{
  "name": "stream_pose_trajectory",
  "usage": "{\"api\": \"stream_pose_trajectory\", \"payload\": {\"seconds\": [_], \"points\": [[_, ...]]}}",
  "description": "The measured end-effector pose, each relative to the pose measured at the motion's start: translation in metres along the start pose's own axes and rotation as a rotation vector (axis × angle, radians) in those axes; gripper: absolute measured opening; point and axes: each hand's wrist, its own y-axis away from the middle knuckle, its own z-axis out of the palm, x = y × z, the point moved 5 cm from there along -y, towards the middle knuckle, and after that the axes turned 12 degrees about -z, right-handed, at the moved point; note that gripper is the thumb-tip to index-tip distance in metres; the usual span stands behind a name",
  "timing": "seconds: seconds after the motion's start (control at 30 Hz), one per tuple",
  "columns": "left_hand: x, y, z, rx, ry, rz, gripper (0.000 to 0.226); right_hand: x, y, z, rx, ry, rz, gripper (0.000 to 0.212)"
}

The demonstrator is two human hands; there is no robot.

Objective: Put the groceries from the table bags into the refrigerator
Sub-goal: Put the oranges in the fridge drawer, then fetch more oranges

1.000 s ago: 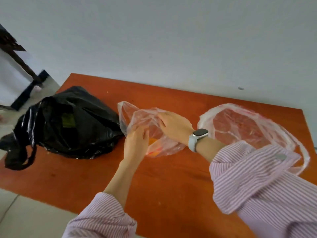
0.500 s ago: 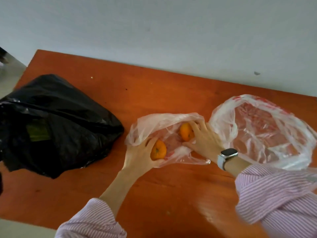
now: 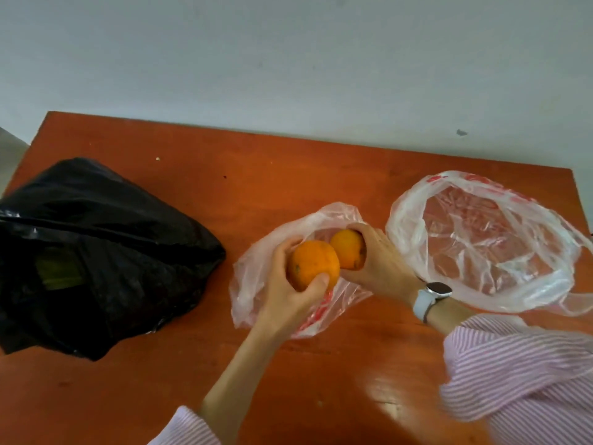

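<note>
A black bag (image 3: 96, 252) is slumped at the left of the table (image 3: 256, 168), something green glimpsed inside, and a clear bag (image 3: 481, 239) is spread open at the right, nothing seen in it. Between them, over a small clear bag (image 3: 256, 277), one orange (image 3: 313, 264) is gripped by the left hand (image 3: 285, 293) and a second orange (image 3: 348, 253), touching the first, is clasped by the right hand (image 3: 382, 261), fingers curled round each. No long axis can be told on such round fruit.

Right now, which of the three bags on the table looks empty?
The large clear bag at the right: its mouth lies open with only table showing through. The small clear bag sits under two held oranges; the black bag bulges.
</note>
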Motion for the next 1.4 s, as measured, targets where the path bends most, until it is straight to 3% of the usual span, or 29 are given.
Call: {"api": "stream_pose_trajectory", "payload": {"seconds": [0.13, 0.3, 0.47, 0.77, 0.93, 1.17, 1.4], "points": [[0.010, -0.001, 0.006, 0.012, 0.205, -0.112, 0.049, -0.014, 0.028, -0.016, 0.153, -0.123, 0.030, 0.077], [0.017, 0.006, 0.021, 0.057, -0.373, 0.101, 0.068, -0.016, 0.079, -0.019, 0.188, -0.217, 0.076, 0.075], [0.015, 0.043, 0.073, -0.099, -0.593, 0.221, 0.075, -0.001, 0.164, -0.015, 0.241, -0.224, 0.220, 0.077], [-0.058, 0.193, 0.247, -0.593, -0.808, 0.334, 0.073, 0.019, 0.452, 0.006, 0.729, -0.336, 0.733, 0.080], [-0.112, 0.347, 0.355, -0.912, -0.923, 0.498, 0.073, -0.006, 0.646, 0.045, 0.964, -0.309, 0.968, 0.074], [-0.172, 0.581, 0.484, -1.486, -1.047, 0.777, 0.076, -0.073, 0.884, 0.085, 1.317, -0.187, 1.359, 0.072], [-0.207, 0.760, 0.586, -1.786, -1.021, 1.033, 0.078, -0.108, 1.054, 0.090, 1.562, -0.035, 1.604, 0.076]]}}
